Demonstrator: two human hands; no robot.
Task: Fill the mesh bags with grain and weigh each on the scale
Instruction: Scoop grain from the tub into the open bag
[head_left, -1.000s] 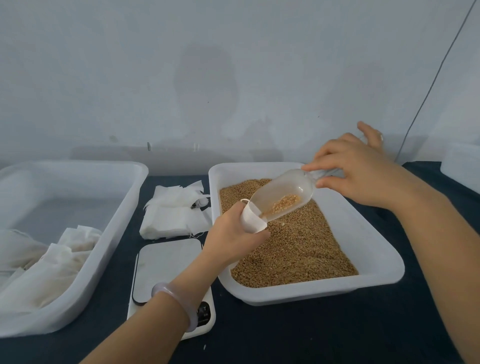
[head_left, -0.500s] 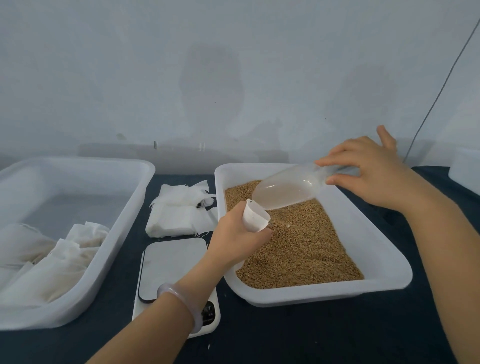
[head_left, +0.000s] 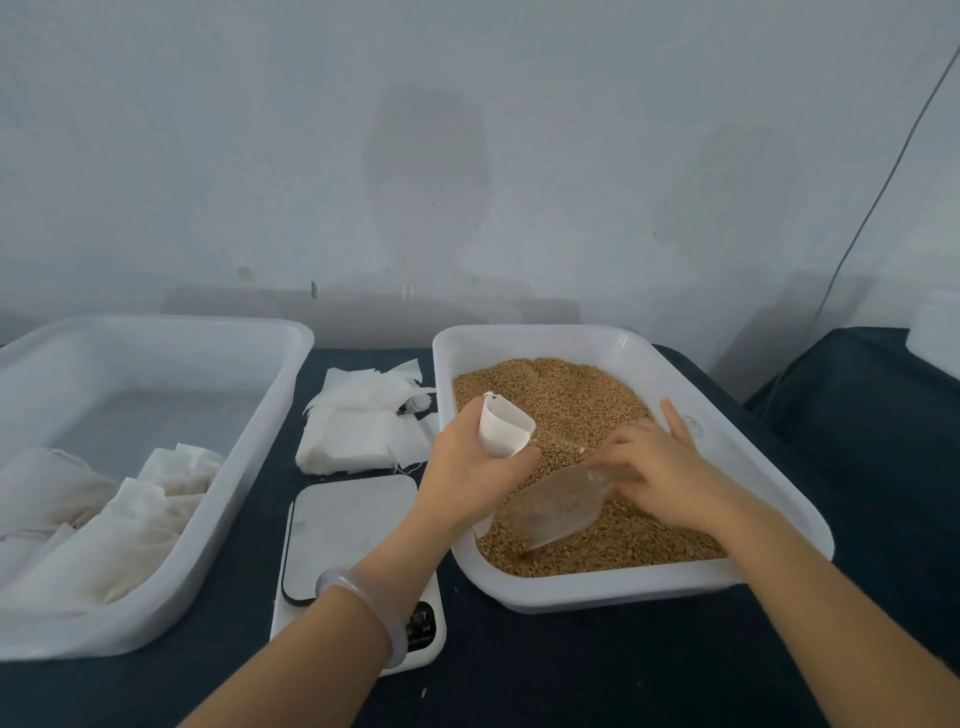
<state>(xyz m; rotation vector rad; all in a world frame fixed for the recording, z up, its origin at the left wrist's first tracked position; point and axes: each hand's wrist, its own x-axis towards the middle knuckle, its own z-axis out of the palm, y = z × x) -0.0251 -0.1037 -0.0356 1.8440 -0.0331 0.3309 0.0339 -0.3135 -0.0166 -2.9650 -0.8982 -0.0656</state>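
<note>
Through the head camera I am seeing the left hand (head_left: 467, 467) gripping a small white mesh bag (head_left: 506, 431). Its fingers are curling round the bag's lower part and hiding it, so only the open mouth is showing, tilting up and to the right over the grain (head_left: 571, 395). I cannot see inside the bag.

The right hand (head_left: 660, 473) is blurring, and it seems to be closing round the handle of the clear plastic scoop (head_left: 550, 506). The handle itself is hiding under the fingers, while one finger is sticking out straight toward the far wall of the grain tub (head_left: 597, 592). The scoop's mouth is pointing down to the left and touching the grain near the tub's front. The blur is keeping me from telling what it holds.

The white digital scale (head_left: 353, 525) is lying just left of the grain tub. The left forearm and its pale bracelet (head_left: 363, 603) are covering part of the control panel. A stack of flat empty bags (head_left: 358, 431) is sitting behind the scale.

At the left, a second white tub (head_left: 244, 483) is running out of frame, with rumpled white bags (head_left: 104, 519) lying inside. A white container (head_left: 940, 332) is being cut off at the right edge.
</note>
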